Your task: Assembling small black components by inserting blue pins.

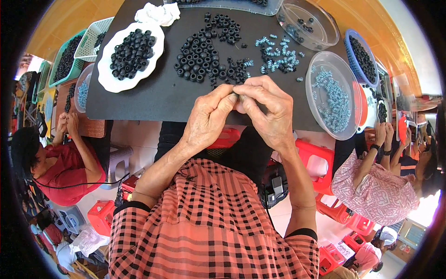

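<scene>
My left hand [210, 114] and my right hand [269, 107] meet over the near edge of the black table [139, 106]. Thumb and forefinger of each are pinched together, tip to tip. A tiny dark bit shows between the fingertips, too small and covered to name. Just beyond my hands lie loose round black beads [193, 58] with wide holes. A thin cord seems to stick out among them. To their right are scattered blue-and-black striped beads [283, 60]. A scalloped white plate [104, 76] holds a heap of black beads at the left.
At the right stands a round clear tub [310, 100] of striped beads, and behind it a clear dish [327, 39] with few beads. Crumpled white tissue [158, 14] lies at the back left. Bead-filled baskets [364, 58] flank the table. Other people work on both sides; red stools [316, 160] stand below.
</scene>
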### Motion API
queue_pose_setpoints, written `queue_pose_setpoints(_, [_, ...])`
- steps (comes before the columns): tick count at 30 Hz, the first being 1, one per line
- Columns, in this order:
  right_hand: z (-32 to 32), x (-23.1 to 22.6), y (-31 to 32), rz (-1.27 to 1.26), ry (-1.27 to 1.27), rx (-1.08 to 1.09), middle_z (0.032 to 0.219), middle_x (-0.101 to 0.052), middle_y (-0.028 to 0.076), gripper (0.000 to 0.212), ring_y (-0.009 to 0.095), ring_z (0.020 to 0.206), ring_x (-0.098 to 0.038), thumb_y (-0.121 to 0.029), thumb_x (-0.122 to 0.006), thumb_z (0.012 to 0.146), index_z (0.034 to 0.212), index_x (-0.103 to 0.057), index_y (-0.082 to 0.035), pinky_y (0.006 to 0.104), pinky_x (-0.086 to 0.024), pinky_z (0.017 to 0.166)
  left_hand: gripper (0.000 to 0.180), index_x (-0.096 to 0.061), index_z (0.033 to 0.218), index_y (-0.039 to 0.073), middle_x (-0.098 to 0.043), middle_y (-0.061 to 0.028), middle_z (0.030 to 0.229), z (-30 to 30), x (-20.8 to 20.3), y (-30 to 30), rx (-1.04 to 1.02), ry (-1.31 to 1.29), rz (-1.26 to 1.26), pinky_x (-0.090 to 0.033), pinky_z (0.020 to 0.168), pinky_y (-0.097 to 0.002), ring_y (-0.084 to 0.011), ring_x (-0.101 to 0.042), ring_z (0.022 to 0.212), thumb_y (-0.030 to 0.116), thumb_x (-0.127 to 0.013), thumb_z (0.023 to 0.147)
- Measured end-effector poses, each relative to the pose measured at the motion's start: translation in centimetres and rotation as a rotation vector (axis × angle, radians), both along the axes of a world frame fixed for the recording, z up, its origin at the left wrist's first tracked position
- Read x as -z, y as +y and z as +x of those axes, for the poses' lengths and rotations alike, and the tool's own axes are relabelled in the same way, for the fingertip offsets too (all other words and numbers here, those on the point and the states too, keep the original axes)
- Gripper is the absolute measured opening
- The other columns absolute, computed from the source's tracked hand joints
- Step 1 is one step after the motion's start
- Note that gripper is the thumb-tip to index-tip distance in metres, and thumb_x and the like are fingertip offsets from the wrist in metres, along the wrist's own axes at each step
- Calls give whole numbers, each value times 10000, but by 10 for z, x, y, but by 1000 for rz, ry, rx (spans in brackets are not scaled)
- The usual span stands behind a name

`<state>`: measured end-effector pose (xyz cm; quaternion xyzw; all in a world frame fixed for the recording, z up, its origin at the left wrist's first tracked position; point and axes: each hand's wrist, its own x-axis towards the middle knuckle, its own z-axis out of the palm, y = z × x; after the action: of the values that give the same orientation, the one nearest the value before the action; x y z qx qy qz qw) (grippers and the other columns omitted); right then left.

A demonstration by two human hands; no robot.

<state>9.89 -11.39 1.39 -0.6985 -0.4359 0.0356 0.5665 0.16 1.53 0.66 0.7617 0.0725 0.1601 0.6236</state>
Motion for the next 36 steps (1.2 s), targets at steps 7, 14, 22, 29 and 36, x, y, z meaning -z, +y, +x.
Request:
queue_pose_setpoints(7, [-2,8,-2,87,382,-4,920,-631,84,260,120,753,-621,87,-639,772,1014,-673,-1,243,-511,679,241,-590,1060,-55,-607,-47,847,2,1,-3,49,68,-262,-470,742,-248,-101,-566,795,110,-433,983])
queue_pose_setpoints(14, [-11,3,-2,37,50,84,970,-607,94,301,152,826,-618,72,-653,775,1064,-662,-13,256,-510,700,269,-583,1110,-64,-619,-65,928,8,5,-10,50,20,-724,-478,814,-264,-111,-577,878,108,-421,981])
queue_pose_setpoints(22, [-8,8,-4,30,-18,105,949,-599,104,282,170,818,-627,73,-649,774,1044,-662,-9,256,-512,692,278,-585,1118,-57,-622,-52,925,8,9,-11,29,20,-846,-476,793,-246,-107,-579,865,120,-424,976])
queue_pose_setpoints(29, [-1,8,-3,82,249,46,871,-642,93,192,132,701,-632,63,-633,769,949,-671,7,249,-513,654,277,-605,1083,-39,-606,-16,872,8,14,-8,61,94,-583,-420,679,-196,-58,-519,771,156,-438,980])
queue_pose_setpoints(36, [12,-6,-7,-45,114,-2,861,-641,85,159,128,691,-629,44,-638,755,903,-678,2,252,-512,641,267,-610,1026,-36,-604,-31,836,9,23,-2,113,116,-443,-430,683,-202,-65,-524,761,161,-434,984])
